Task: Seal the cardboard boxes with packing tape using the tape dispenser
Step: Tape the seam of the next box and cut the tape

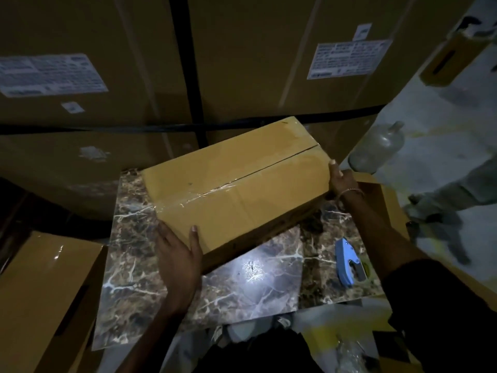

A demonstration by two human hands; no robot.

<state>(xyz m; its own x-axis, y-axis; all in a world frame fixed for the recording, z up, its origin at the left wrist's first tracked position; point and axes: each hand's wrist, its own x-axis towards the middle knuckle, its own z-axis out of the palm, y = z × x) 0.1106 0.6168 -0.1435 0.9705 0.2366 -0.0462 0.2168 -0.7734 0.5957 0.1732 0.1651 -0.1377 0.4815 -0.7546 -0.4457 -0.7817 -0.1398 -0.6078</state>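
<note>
Both hands grip the taped box (pixel 231 184) over the marble slab (pixel 242 286): left hand (pixel 178 255) at its near corner, right hand (pixel 342 181) at the far end. The dispenser (pixel 349 262) lies beside it, seemingly untouched in the dim light.

Tall brown cardboard cartons (pixel 242 55) with white printed labels (pixel 51 74) and black straps (pixel 185 63) wall the dim space behind glossy brown marble-patterned slabs (pixel 215 286), with pale grey floor (pixel 443 125) at right.
</note>
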